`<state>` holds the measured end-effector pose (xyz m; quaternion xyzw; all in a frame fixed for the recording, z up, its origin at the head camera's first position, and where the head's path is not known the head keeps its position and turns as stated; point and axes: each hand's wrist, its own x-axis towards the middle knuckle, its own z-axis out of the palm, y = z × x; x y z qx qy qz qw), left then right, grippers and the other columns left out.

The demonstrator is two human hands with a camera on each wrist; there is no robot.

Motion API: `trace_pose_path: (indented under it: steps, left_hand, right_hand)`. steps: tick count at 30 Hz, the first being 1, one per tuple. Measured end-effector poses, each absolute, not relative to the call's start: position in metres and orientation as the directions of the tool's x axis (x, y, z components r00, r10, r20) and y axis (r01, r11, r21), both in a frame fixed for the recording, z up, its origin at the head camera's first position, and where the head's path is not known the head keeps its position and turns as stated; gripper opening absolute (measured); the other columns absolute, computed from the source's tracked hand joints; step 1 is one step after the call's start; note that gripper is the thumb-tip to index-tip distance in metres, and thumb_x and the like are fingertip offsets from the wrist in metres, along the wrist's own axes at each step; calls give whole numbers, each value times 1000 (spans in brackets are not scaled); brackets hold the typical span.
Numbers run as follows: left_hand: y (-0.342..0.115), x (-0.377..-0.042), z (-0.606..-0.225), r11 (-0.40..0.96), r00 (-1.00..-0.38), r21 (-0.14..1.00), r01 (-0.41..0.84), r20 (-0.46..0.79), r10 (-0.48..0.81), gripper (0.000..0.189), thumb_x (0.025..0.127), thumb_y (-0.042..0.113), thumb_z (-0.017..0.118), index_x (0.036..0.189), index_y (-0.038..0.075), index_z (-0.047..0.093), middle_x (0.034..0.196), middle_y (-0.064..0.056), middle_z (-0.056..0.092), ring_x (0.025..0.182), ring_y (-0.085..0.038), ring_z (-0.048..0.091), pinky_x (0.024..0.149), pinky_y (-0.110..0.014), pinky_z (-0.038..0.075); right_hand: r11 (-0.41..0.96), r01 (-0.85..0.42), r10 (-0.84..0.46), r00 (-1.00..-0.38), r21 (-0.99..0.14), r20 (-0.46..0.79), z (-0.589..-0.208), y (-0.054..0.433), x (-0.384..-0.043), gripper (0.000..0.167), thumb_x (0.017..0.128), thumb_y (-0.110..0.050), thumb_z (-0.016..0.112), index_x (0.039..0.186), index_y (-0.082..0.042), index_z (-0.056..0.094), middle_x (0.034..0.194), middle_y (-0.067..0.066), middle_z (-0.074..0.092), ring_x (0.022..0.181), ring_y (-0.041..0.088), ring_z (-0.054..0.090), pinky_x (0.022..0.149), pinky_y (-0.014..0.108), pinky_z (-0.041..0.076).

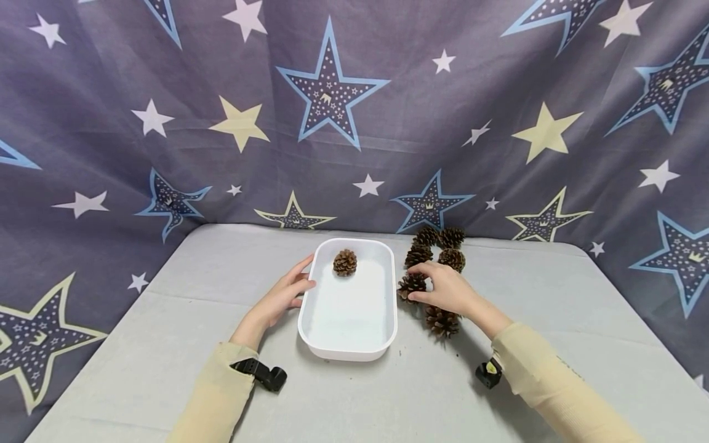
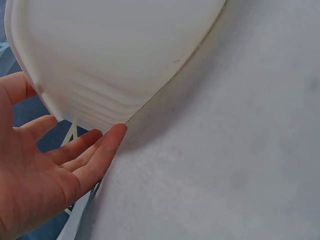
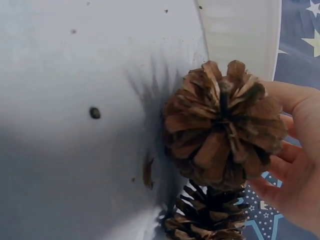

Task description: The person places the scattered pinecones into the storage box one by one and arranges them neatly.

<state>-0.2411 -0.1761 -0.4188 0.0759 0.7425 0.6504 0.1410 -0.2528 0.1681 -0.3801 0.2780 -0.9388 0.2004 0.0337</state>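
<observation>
Hands point(image 1: 279, 298) point(image 1: 447, 290) touch a tray point(image 1: 349, 355) and a partly hidden pinecone point(image 1: 411, 285).

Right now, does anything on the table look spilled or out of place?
Yes: a dark crumb and a brown flake lie loose on the table near the cones, like stray litter, perhaps shed scales.

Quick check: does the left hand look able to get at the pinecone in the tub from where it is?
Probably yes. The left hand touches the outside of the tub, which has no lid, and nothing covers the pinecone inside. Only the tub's side seems in the way.
</observation>
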Motion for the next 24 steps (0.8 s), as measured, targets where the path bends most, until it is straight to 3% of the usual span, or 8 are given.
trace_pose_path:
  steps: [24]
  left_hand:
    - [-175, -241, -418, 153, -949, 985, -82, -124, 290, 62, 93, 20, 46, 146, 30, 16, 133, -21, 39, 115, -33, 48, 83, -38, 52]
  right_hand:
    - [765, -565, -513, -825, -309, 239, -361, 167, -261, 48, 81, -31, 68, 122, -9, 56, 120, 13, 56, 106, 31, 55, 89, 48, 45]
